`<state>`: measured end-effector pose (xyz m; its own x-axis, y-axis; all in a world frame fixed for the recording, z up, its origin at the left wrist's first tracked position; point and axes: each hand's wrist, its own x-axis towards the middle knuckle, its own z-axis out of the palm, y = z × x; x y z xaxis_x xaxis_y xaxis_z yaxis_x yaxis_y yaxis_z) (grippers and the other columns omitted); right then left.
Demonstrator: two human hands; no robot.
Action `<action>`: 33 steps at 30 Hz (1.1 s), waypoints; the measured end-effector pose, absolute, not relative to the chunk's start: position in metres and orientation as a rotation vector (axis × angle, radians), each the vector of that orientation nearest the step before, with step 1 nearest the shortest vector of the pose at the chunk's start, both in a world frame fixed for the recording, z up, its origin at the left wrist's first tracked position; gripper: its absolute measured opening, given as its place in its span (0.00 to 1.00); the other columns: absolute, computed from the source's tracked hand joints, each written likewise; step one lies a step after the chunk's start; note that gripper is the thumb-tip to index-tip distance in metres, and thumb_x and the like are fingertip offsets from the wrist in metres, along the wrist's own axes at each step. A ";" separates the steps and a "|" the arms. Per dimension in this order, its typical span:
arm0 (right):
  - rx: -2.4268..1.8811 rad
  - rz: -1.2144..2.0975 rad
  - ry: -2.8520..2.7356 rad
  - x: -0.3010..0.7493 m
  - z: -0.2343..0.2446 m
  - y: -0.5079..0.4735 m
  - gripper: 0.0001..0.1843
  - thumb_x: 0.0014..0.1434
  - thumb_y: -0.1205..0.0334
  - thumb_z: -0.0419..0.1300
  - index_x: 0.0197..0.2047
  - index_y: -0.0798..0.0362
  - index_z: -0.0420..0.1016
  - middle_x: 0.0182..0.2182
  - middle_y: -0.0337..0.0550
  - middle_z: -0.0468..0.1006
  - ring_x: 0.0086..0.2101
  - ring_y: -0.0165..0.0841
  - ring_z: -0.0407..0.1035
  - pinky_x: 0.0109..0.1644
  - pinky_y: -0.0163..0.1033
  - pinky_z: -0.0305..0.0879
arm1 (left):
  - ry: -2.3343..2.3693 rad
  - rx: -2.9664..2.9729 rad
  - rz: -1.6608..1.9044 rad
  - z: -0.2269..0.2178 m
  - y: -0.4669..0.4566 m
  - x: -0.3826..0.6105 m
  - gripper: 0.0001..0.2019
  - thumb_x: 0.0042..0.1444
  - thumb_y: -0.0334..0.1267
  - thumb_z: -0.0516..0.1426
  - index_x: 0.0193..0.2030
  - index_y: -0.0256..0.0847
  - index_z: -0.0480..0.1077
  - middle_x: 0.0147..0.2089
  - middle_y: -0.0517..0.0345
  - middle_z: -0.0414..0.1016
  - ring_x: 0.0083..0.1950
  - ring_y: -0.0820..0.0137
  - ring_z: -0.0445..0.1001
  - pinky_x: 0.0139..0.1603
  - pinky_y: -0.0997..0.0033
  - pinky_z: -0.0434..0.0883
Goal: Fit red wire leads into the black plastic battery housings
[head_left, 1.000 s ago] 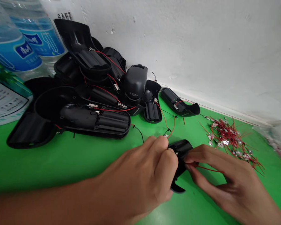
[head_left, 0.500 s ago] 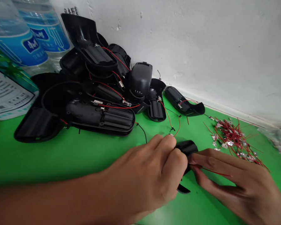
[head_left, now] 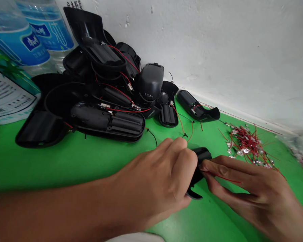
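Close to the middle of the green table, my left hand (head_left: 164, 174) is closed around a black plastic housing (head_left: 202, 155); most of that part is covered by my fingers. A curved black end of it sticks out below my knuckles. From the right, my right hand (head_left: 257, 191) pinches a thin red wire (head_left: 228, 179) between thumb and fingertips, right against the housing. The wire's free end trails across my right palm side. Whatever sits at the pinched end of the wire is hidden.
Black housings with battery slots and red wires (head_left: 126, 126) are heaped at the left. Another housing (head_left: 192, 104) lies by the wall. A tangle of red wires with metal tabs (head_left: 249, 144) is at right. Water bottles (head_left: 25, 43) and a teal-white pouch (head_left: 7, 97) stand far left.
The view has shifted slightly. My left hand has moved a little off the housing, so more of it shows. My right hand still pinches the red wire against it.
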<state>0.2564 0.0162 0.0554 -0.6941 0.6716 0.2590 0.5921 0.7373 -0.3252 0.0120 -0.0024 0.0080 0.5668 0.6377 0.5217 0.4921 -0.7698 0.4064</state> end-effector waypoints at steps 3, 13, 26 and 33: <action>-0.973 0.272 -2.589 0.259 0.053 0.016 0.12 0.74 0.70 0.56 0.42 0.54 0.81 0.34 0.43 0.83 0.27 0.26 0.78 0.28 0.27 0.75 | 0.974 2.583 1.003 0.008 -0.002 0.013 0.27 0.56 0.34 0.72 0.54 0.29 0.61 0.51 0.43 0.71 0.51 0.54 0.75 0.47 0.58 0.81; -0.938 0.200 -2.601 0.258 0.048 0.015 0.10 0.73 0.72 0.58 0.45 0.57 0.82 0.35 0.45 0.83 0.31 0.27 0.80 0.31 0.28 0.75 | 0.978 2.575 1.038 0.006 -0.001 0.014 0.30 0.54 0.34 0.73 0.53 0.32 0.58 0.49 0.45 0.71 0.49 0.54 0.74 0.46 0.58 0.79; -1.204 0.276 -2.344 0.252 0.035 -0.003 0.09 0.71 0.61 0.63 0.50 0.51 0.85 0.38 0.45 0.83 0.36 0.32 0.80 0.37 0.30 0.78 | 1.010 2.455 1.026 -0.004 0.000 0.013 0.25 0.62 0.35 0.68 0.54 0.34 0.57 0.50 0.46 0.69 0.50 0.53 0.73 0.47 0.55 0.80; -1.234 0.114 -2.415 0.241 0.026 -0.002 0.20 0.70 0.50 0.65 0.57 0.52 0.87 0.38 0.53 0.81 0.38 0.41 0.79 0.38 0.41 0.80 | 1.029 2.418 1.024 0.002 -0.003 0.013 0.25 0.61 0.32 0.67 0.56 0.36 0.56 0.50 0.47 0.69 0.50 0.54 0.74 0.47 0.55 0.79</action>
